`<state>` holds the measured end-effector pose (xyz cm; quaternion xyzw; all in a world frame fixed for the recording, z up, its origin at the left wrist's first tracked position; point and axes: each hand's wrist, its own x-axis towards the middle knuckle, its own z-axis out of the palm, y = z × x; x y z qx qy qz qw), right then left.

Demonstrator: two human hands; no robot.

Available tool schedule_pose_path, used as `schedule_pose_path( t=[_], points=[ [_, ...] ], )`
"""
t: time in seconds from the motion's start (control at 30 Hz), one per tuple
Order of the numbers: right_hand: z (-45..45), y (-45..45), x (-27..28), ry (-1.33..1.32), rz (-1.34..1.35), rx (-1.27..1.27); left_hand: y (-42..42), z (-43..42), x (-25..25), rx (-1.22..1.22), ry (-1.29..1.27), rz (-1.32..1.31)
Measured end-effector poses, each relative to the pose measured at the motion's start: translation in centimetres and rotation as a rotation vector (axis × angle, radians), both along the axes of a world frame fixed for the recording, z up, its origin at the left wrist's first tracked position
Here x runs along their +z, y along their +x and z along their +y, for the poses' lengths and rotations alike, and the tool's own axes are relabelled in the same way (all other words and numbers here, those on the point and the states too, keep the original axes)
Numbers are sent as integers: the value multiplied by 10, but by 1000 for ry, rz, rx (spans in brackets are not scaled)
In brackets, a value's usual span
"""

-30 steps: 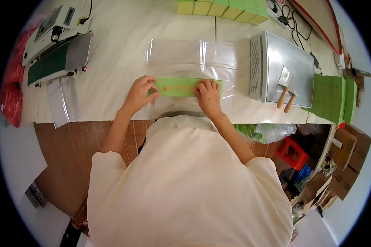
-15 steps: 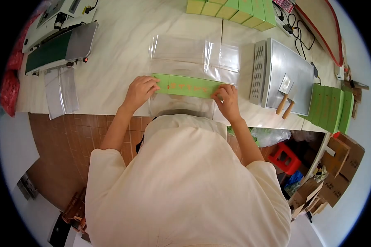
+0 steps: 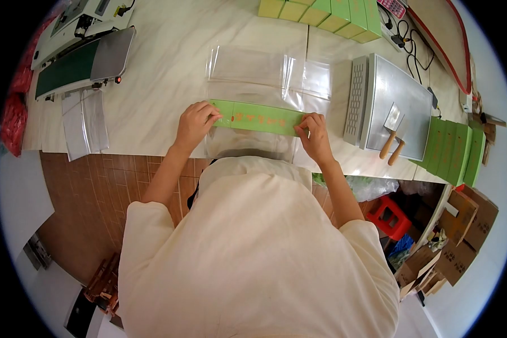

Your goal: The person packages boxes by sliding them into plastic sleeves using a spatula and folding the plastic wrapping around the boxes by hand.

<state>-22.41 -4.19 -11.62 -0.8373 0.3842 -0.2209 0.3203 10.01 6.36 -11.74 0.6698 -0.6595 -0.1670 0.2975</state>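
Ends of a long green box (image 3: pixel 262 118) are seen, in the head view, to be pinched by the fingers of both hands: the left end by the left hand (image 3: pixel 196 125), the right end by the right hand (image 3: pixel 314 136). The box is held level between them above the bench (image 3: pixel 158 67), beside clear plastic film (image 3: pixel 245 65); whether the bench is touched cannot be told. Two wooden-handled scrapers (image 3: pixel 387 145) are laid rightward on a metal-topped appliance (image 3: pixel 411 96).
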Motion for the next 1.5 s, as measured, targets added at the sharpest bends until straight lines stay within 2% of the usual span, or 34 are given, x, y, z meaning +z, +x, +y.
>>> schedule_pose_path(
  t=[0.9, 1.0, 1.07, 1.1, 1.17, 1.3, 1.37, 1.5],
  points=[
    [-6, 1, 4, 31, 44, 84, -8, 2, -11, 112, 23, 125],
    [-7, -2, 0, 33, 48, 64, -13, 1, -9, 155, -55, 168],
    [-8, -2, -2, -196, 169, -118, -10, -1, -15, 140, -76, 48],
    [-8, 0, 5, -199, 177, -110, -9, -2, -15, 146, -77, 56],
    [-7, 7, 20, -290, 236, 6, -5, -3, -13, 117, 84, 85],
    [0, 24, 24, -256, 293, 152, -6, -4, -9, 114, 101, 102],
    [-6, 25, 13, -271, 466, 237, -7, -3, -12, 127, 96, 100],
    [-15, 33, 24, -285, 426, 288, 1, -2, -10, 154, 110, 163]
  ],
)
